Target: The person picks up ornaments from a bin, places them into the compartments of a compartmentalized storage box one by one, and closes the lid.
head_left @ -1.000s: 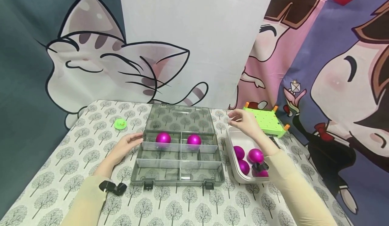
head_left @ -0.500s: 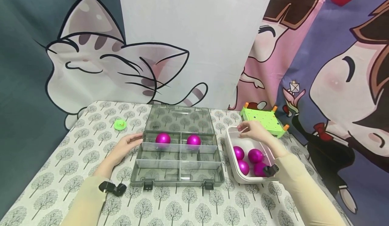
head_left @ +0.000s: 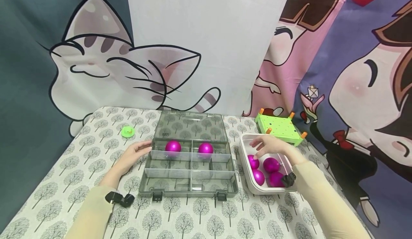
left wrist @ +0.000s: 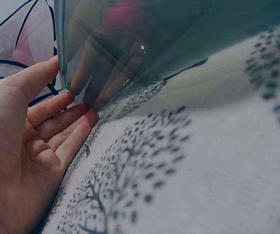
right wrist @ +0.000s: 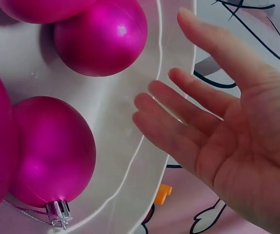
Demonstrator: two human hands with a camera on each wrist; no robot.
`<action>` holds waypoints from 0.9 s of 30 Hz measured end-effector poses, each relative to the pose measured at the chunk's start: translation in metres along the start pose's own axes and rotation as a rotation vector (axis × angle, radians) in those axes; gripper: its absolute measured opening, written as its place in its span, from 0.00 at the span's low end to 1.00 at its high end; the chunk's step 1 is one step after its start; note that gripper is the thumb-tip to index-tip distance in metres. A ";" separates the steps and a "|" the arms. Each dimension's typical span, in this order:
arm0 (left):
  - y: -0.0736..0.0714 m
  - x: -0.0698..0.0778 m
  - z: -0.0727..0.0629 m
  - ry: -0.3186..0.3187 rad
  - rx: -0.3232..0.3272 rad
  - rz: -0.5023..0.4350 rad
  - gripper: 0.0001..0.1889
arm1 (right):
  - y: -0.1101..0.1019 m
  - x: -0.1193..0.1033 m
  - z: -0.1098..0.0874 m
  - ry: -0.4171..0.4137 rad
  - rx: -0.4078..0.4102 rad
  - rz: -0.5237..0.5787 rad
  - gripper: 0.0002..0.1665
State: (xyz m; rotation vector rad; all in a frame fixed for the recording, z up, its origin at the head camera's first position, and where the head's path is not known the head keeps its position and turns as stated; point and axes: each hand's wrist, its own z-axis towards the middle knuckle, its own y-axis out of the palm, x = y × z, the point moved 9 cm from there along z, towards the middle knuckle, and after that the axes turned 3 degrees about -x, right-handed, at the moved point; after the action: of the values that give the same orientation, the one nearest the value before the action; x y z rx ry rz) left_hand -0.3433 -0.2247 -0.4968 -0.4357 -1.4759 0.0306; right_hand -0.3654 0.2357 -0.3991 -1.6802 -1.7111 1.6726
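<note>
My left hand [head_left: 131, 156] rests its fingertips against the left wall of a grey see-through compartment box [head_left: 190, 193]; the left wrist view shows the fingers nearly straight. Two shiny magenta ball ornaments, a left one [head_left: 173, 148] and a right one [head_left: 205, 149], sit in the box's back row. Over the white tub [head_left: 243, 167] hovers my right hand [head_left: 270, 146], fingers spread and loosely bent, holding nothing. Several magenta ornaments lie in the tub; the one nearest the fingers [head_left: 253, 162] is at the left wall. Another ornament [right wrist: 52, 151] shows its silver cap and string.
Behind the tub lies a lime green pegged stand [head_left: 280, 127] with orange legs pointing up. A small green duck toy [head_left: 127, 132] is at the back left. The box's lid [head_left: 191, 125] lies folded back. A printed curtain [head_left: 206, 46] hangs behind the table.
My right hand has come from behind the tub's back rim, moving forward and down over the tub towards its ornaments. The left hand has stayed at the box.
</note>
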 end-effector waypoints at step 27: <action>0.000 0.000 0.002 0.013 -0.001 -0.017 0.29 | 0.042 0.002 0.018 0.093 -0.262 0.033 0.18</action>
State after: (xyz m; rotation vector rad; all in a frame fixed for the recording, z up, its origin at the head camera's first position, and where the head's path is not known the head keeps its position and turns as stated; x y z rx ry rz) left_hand -0.3448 -0.2244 -0.4964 -0.4238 -1.4664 0.0133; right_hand -0.3570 0.2153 -0.4392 -1.8742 -1.9364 1.4082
